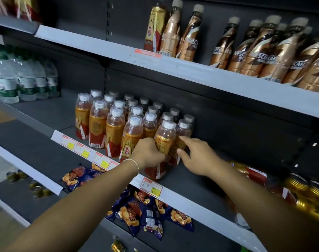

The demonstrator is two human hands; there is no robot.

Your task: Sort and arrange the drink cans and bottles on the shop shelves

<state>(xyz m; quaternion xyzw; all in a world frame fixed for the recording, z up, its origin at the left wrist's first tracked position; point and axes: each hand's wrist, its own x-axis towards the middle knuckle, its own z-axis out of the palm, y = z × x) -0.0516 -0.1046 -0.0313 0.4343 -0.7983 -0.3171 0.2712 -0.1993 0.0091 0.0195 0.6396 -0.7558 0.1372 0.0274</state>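
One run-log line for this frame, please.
stage: tidying orange bottles, middle shelf | left grip: holds front-right bottle | right grip: open, fingertips at the bottle beside it

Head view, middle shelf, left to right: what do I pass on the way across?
Clear water bottles → block of gold-and-red drink bottles → left hand gripping the front bottle → right hand, finger out toward the bottle behind → blurred gold-and-red drinks at far right.

Head camera looks forward and down — close on the middle shelf (pixel 182 182).
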